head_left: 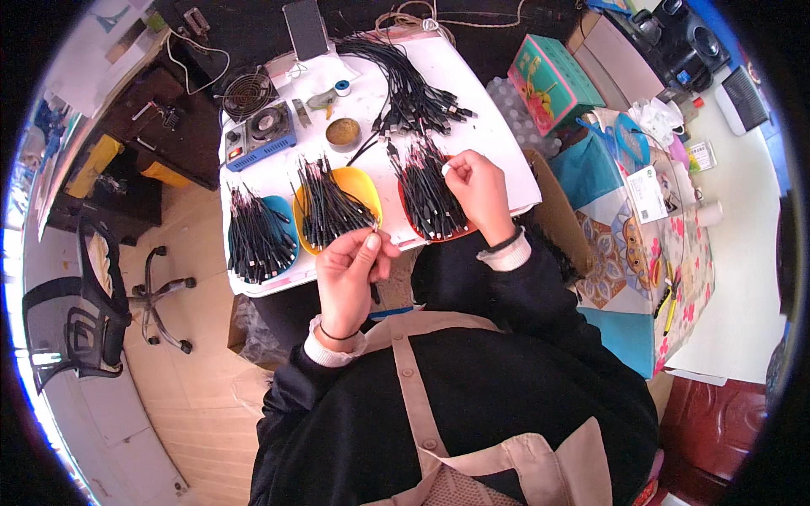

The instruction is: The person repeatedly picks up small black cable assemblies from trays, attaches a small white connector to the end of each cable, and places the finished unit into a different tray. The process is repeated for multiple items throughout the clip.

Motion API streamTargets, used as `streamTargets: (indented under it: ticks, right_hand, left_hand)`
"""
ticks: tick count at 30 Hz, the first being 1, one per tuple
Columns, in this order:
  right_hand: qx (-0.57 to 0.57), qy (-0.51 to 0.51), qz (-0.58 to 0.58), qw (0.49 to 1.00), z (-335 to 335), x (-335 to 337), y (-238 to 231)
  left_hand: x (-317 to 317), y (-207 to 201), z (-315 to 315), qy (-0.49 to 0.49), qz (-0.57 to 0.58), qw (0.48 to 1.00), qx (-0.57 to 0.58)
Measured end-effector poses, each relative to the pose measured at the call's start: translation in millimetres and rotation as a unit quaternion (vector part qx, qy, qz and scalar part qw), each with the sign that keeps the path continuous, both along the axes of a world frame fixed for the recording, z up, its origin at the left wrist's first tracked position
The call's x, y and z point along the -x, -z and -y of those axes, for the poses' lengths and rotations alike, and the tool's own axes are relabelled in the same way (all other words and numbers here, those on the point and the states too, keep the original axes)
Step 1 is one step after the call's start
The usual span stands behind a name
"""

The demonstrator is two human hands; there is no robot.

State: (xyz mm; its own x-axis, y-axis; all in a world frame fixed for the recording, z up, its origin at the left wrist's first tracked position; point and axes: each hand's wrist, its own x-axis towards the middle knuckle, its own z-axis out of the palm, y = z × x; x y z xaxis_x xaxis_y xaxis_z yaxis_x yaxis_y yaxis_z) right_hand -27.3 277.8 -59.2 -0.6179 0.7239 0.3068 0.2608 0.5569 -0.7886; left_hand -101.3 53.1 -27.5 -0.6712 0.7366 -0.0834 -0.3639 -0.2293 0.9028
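Three bundles of short black cables lie at the near edge of the white table. One bundle is in a blue tray, one in a yellow tray, one in a red tray. Their upper ends look bare and pinkish; small plugs show at the lower ends. My left hand is closed in a pinch at the yellow tray's near right corner, a cable's small light tip at its fingertips. Over the red tray's right side, my right hand has its thumb and fingers pinched; what they hold is hidden.
A blue-sided device with a fan, a round tin, a phone on a stand and a larger heap of black cables occupy the back of the table. At right stand a cardboard box and a patterned bag.
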Motion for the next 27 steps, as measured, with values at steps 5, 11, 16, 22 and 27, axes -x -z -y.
streamTargets:
  ticks: [5,11,16,22,27]
  right_hand:
    - [0.049,-0.011,0.008,0.999,26,-17,-23]
    - [0.239,-0.154,-0.107,0.953,72,-41,-48]
    - [0.354,-0.253,-0.092,0.896,96,-44,-45]
    - [0.292,-0.243,-0.085,0.921,83,-40,-65]
    - [0.264,-0.283,-0.139,0.912,78,-23,-85]
  left_hand:
    - [6,-8,-19,-0.036,0.056,0.996,-0.064]
    - [-2,-21,-37,-0.066,0.091,0.989,-0.095]
    - [-10,-29,-30,-0.063,0.095,0.984,-0.138]
    - [-16,-27,-21,-0.1,-0.014,0.988,-0.118]
    - [-17,-25,-14,-0.077,-0.065,0.991,-0.085]
